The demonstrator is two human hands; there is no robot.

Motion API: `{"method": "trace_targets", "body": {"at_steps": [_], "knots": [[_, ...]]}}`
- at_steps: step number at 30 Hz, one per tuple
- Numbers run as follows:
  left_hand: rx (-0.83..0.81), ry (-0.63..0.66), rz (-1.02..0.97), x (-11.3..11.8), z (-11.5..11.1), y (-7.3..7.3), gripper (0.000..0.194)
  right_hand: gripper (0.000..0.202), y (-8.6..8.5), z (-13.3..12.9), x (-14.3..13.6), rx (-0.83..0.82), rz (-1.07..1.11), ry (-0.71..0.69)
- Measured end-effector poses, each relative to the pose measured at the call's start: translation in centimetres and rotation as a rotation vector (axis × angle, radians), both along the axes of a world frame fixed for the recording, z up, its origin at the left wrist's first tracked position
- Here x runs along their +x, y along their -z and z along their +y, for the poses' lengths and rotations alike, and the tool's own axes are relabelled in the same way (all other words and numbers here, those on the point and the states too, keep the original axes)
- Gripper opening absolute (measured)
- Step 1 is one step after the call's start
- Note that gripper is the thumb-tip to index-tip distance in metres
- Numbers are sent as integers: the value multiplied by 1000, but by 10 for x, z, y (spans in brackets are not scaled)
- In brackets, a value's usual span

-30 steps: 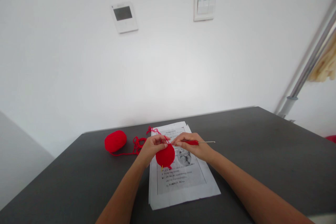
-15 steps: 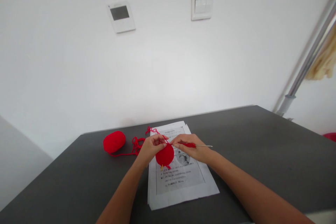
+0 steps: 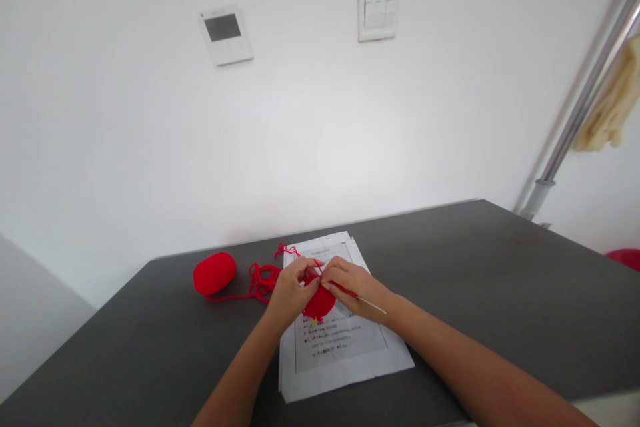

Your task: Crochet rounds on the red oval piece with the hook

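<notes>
Crocheted disc [image 3: 320, 305], red, one: over printed sheets [image 3: 345, 363], at least two | left hand [image 3: 290, 290]: pinching disc's edge | right hand [image 3: 361, 288]: gripping one hook [image 3: 374, 305] | yarn ball [image 3: 215, 273], one: left on table [image 3: 475, 293] | red object [image 3: 625, 257]: right, beyond table; whether a container, cannot tell

Red disc [image 3: 321, 303] (top) partly hidden.
</notes>
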State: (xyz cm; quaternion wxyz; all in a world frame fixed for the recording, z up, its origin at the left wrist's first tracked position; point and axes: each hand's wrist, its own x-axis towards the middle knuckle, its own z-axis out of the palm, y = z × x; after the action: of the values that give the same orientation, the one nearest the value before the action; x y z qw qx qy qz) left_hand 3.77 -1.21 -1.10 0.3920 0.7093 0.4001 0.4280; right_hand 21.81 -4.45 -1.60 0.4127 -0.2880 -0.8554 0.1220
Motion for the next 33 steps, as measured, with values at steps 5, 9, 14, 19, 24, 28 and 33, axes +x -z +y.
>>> {"method": "trace_targets", "body": {"at_steps": [5,9,14,19,24,28,33], "knots": [[-238,18,-216,1,5,3,40,13,7,6,4,-9,28,23],[-398,23,-384,3,4,4,42,15,7,10,8,36,11,-32],[-588,113,-527,8,-3,2,42,17,7,10,7,169,-40,5],[-523,90,-531,12,-2,7,42,16,12,6,-4,206,-65,151],[-307,-17,-332,10,2,11,42,12,13,2,-13,203,-39,207],[-225,-37,-194,6,6,10,41,9,7,0,-11,98,-47,221],[-150,-53,-114,-4,15,12,39,10,0,1,-2,26,15,156]]}}
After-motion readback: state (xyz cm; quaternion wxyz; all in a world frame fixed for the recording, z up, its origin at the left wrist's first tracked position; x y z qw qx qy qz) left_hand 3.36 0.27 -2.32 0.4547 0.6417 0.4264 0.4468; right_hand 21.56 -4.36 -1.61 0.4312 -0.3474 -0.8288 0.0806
